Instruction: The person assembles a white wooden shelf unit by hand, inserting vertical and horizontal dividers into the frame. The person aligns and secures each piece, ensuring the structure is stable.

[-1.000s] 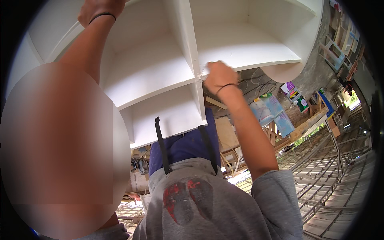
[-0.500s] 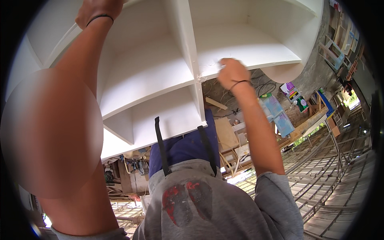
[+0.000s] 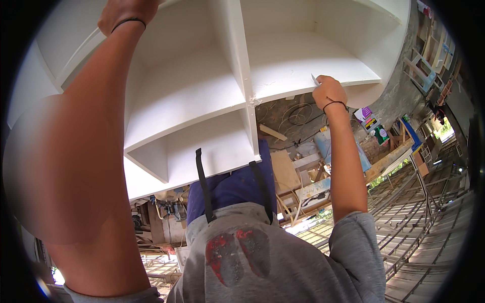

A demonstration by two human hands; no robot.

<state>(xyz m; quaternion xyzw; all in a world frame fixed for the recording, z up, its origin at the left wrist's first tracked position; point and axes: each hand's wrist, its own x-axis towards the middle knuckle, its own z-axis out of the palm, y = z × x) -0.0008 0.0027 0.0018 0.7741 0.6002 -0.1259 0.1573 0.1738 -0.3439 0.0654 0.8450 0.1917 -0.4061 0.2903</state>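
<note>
A white shelf unit (image 3: 197, 96) with a vertical divider (image 3: 237, 55) and curved shelves fills the upper part of the view. My left hand (image 3: 126, 12) is raised at the top edge, fingers curled over the unit's outer rim, a black band on the wrist. My right hand (image 3: 328, 91) is closed on a small thin pale piece (image 3: 315, 79), which it presses against the front edge of the right-hand shelf (image 3: 303, 65). What the piece is cannot be made out. My grey shirt and dark apron straps fill the lower middle.
Behind the shelf unit lie wooden boards (image 3: 285, 171), cables and tins (image 3: 371, 126) in a cluttered workshop. A metal grid (image 3: 419, 222) stretches across the right and lower right. Machinery (image 3: 161, 222) shows under the unit's lower left corner.
My right hand has slid to the right along the shelf's front edge, away from the divider. My left hand has stayed on the top rim.
</note>
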